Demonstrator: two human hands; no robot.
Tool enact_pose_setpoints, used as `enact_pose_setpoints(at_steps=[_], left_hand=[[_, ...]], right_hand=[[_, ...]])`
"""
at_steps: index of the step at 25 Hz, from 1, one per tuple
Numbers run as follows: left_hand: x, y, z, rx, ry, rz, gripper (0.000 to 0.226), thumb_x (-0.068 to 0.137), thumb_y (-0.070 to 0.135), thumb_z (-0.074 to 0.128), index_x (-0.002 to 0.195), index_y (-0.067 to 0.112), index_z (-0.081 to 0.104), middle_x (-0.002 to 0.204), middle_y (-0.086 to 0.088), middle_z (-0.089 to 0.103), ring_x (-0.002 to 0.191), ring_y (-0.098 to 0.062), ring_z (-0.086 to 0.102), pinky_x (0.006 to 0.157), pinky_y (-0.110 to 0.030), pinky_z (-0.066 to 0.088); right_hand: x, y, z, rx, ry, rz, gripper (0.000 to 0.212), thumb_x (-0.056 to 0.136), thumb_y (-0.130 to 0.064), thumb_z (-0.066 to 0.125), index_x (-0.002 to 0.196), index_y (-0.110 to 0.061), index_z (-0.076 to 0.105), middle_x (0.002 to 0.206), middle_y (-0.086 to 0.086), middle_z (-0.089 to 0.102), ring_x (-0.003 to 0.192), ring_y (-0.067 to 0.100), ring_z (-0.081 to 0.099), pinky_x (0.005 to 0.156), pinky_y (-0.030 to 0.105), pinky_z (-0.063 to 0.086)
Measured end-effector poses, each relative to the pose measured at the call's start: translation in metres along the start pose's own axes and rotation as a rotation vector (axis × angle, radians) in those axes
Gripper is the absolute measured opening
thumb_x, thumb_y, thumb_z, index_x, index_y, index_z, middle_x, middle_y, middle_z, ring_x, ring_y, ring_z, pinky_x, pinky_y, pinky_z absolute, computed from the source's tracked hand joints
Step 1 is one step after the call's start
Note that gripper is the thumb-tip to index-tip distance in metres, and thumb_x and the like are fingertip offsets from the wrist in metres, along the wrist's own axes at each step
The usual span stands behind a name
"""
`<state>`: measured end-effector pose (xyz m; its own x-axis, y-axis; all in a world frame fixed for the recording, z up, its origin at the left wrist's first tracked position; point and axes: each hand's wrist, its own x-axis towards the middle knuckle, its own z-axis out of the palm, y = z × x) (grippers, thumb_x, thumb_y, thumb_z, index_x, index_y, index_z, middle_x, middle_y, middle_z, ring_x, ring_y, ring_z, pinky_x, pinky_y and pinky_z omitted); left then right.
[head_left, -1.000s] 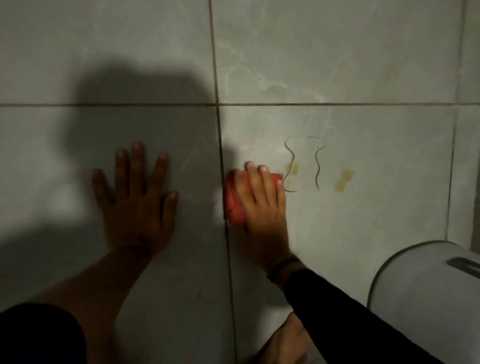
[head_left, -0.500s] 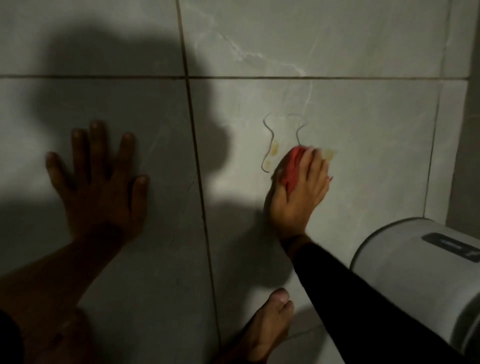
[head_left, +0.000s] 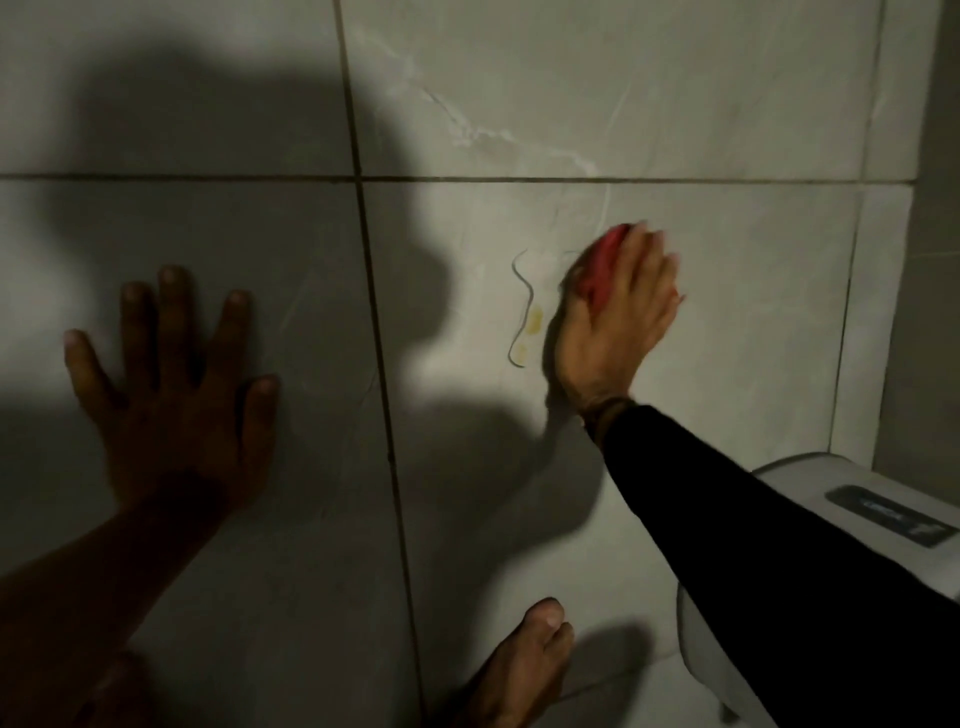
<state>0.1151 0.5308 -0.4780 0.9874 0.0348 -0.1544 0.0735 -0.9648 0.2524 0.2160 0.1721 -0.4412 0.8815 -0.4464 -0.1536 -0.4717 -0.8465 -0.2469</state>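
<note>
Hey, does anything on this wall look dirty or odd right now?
Yes. On the grey tile, just left of the right hand pressing a red sponge, there are yellowish smudges beside a thin dark wavy line. They look like stains, not the tile's pale marbling. More may be hidden under the hand.

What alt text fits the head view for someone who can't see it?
A right hand presses a red sponge on grey wall tiles beside a yellow stain. The left hand lies flat on the tiles; a bare foot shows below.
</note>
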Motion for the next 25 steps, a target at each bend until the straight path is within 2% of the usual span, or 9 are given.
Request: enact_pose_setpoints(at_steps=[2,6,7,10,12,17,22,24,25], left_hand=[[-0.002,0.000,-0.001,-0.012,-0.007,-0.013,0.076,0.104,0.058,0.028,0.174,0.042,0.003,0.186,-0.002,-0.004,0.172,-0.027,-0.008,0.127,-0.076,0.006],[0.000,0.001,-0.003,-0.025,-0.033,-0.004,0.076,0.104,0.058,0.026,0.174,0.040,0.004,0.186,-0.002,-0.006,0.172,-0.032,-0.005,0.128,-0.075,0.001],[-0.001,0.002,-0.004,-0.023,-0.035,-0.008,0.076,0.104,0.057,0.027,0.174,0.040,0.004,0.186,-0.001,-0.008,0.172,-0.032,-0.007,0.128,-0.075,0.001],[0.000,0.002,-0.005,-0.027,-0.039,-0.024,0.077,0.103,0.055,0.031,0.174,0.041,0.004,0.185,0.002,-0.012,0.171,-0.025,-0.014,0.128,-0.075,0.000],[0.000,0.004,-0.005,-0.028,-0.042,-0.026,0.076,0.104,0.056,0.029,0.174,0.041,0.004,0.185,0.001,-0.011,0.172,-0.028,-0.011,0.128,-0.073,-0.004],[0.001,0.005,-0.003,-0.020,-0.051,-0.037,0.076,0.104,0.058,0.027,0.174,0.043,0.002,0.186,-0.001,-0.009,0.172,-0.033,-0.006,0.129,-0.069,-0.009],[-0.001,0.003,-0.006,-0.023,-0.062,-0.050,0.076,0.104,0.058,0.027,0.175,0.039,0.008,0.186,-0.003,-0.007,0.172,-0.033,-0.005,0.129,-0.074,-0.002],[-0.001,0.005,-0.006,-0.022,-0.051,-0.042,0.076,0.104,0.056,0.030,0.176,0.037,0.012,0.185,-0.001,-0.010,0.172,-0.030,-0.009,0.129,-0.074,-0.002],[0.000,0.005,-0.007,-0.015,-0.048,-0.034,0.076,0.104,0.055,0.031,0.176,0.036,0.013,0.185,-0.001,-0.010,0.172,-0.029,-0.010,0.128,-0.074,-0.002]], right_hand=[[-0.029,0.021,-0.009,-0.048,-0.125,-0.216,0.092,0.086,-0.035,0.048,0.170,-0.013,0.019,0.180,0.014,0.014,0.167,0.040,0.007,0.133,0.057,0.001],[0.012,0.008,-0.014,0.046,-0.037,0.293,0.095,0.084,-0.042,0.046,0.171,-0.017,0.015,0.180,0.011,0.013,0.168,0.037,0.006,0.133,0.062,0.006],[0.027,-0.019,-0.006,0.005,-0.018,0.282,0.096,0.083,-0.045,0.045,0.171,-0.017,0.016,0.180,0.012,0.012,0.167,0.038,0.006,0.133,0.063,0.006],[0.017,-0.047,0.012,-0.108,-0.108,-0.375,0.093,0.086,-0.047,0.044,0.169,-0.014,0.022,0.179,0.011,0.012,0.166,0.042,0.011,0.133,0.061,0.002],[0.004,-0.015,-0.006,-0.149,-0.199,-0.584,0.084,0.092,-0.043,0.044,0.168,-0.013,0.025,0.178,0.017,0.017,0.165,0.044,0.013,0.132,0.061,0.007],[0.032,-0.067,0.007,-0.056,0.012,0.095,0.096,0.081,-0.050,0.039,0.169,-0.015,0.023,0.178,0.014,0.022,0.166,0.039,0.016,0.132,0.065,0.011],[-0.079,-0.028,0.011,-0.312,-0.316,-0.799,0.077,0.099,-0.048,0.050,0.167,-0.018,0.028,0.177,0.015,0.022,0.164,0.040,0.017,0.134,0.061,0.006],[-0.068,0.006,-0.002,-0.327,-0.309,-0.687,0.077,0.096,-0.043,0.049,0.166,-0.018,0.029,0.177,0.017,0.022,0.164,0.042,0.018,0.131,0.064,0.016],[-0.053,0.004,0.000,-0.270,-0.233,-0.463,0.083,0.092,-0.043,0.046,0.167,-0.016,0.027,0.177,0.017,0.021,0.164,0.042,0.017,0.131,0.064,0.015]])
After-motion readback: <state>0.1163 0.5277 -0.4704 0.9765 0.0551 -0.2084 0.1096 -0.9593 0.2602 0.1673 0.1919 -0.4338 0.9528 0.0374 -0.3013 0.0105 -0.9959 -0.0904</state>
